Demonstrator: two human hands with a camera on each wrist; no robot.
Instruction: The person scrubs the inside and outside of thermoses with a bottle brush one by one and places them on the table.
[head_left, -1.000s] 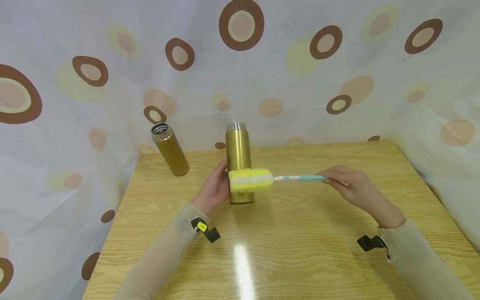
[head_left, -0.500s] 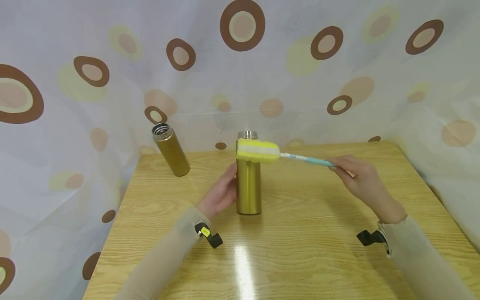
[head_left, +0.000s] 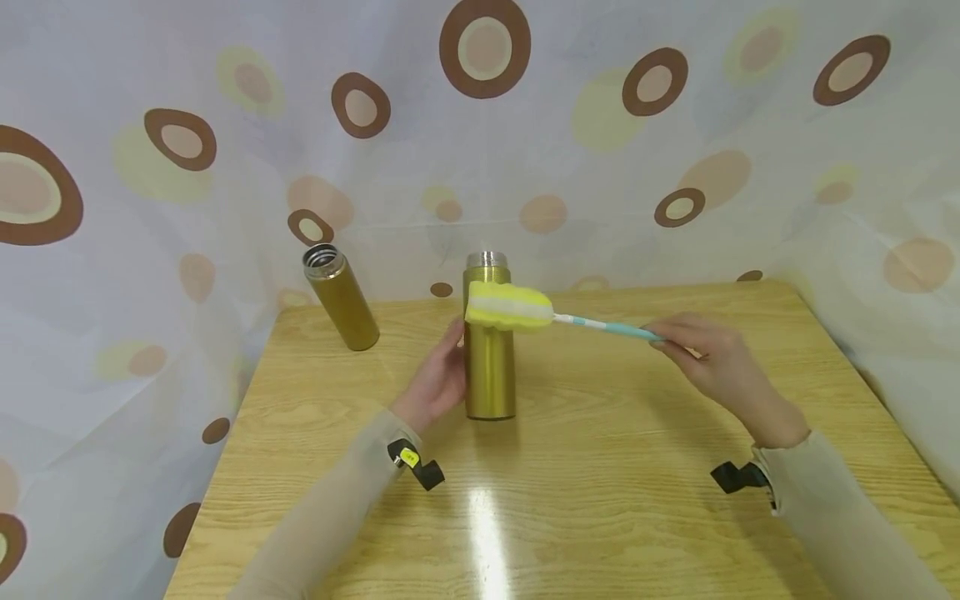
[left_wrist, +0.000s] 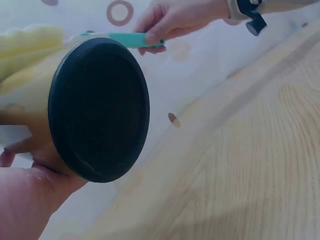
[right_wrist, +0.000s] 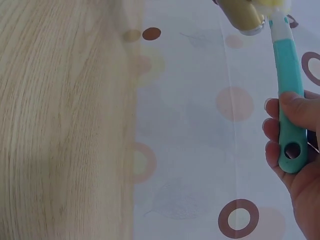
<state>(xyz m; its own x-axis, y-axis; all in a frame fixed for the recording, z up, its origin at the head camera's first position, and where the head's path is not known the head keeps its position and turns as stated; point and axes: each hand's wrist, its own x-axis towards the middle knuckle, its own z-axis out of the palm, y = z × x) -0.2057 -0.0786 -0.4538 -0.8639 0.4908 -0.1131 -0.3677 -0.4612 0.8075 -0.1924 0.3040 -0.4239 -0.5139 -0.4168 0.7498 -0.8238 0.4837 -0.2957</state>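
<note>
My left hand (head_left: pixel 438 379) grips a gold thermos bottle (head_left: pixel 491 375) from its left side and holds it upright above the table. The bottle's steel neck has no lid on it, and its dark round base (left_wrist: pixel 100 110) faces the left wrist view. My right hand (head_left: pixel 712 367) pinches the teal handle (right_wrist: pixel 290 80) of a bottle brush near its end. The brush's yellow and white sponge head (head_left: pixel 510 306) lies level across the front of the bottle's upper part. Whether sponge and bottle touch, I cannot tell.
A second gold bottle (head_left: pixel 343 300), with its mouth uncovered, stands at the back left of the wooden table (head_left: pixel 600 500). Behind the table hangs a white sheet (head_left: pixel 555 142) with brown ring patterns, which also runs along both sides.
Over the last second the brush head has moved from the bottle's lower part to its upper part. The bottle has shifted down and right, then slightly back up and left.
</note>
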